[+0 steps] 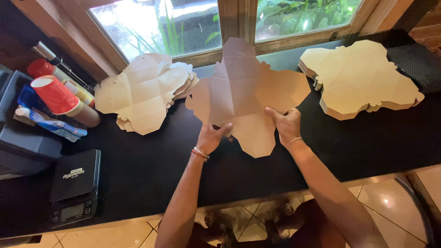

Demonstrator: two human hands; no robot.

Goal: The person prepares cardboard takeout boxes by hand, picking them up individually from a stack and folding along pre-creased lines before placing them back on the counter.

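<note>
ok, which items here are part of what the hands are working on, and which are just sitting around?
In hand or part of it:
- flat box blank, gripped by left hand and right hand
- loose pile of blanks on the left
- neat stack of blanks on the right

Lying about:
- black scale
- red paper cups
- bottles
- blue packet
- black counter

Bright window (161,23) glare, dim counter (151,170), sharp

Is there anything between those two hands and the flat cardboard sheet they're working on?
Nothing visible. The left hand and right hand both already grip the unfolded cardboard box blank by its lower edge, fingers on the card itself. The stacks of blanks to the left and right lie apart on the black counter.
</note>
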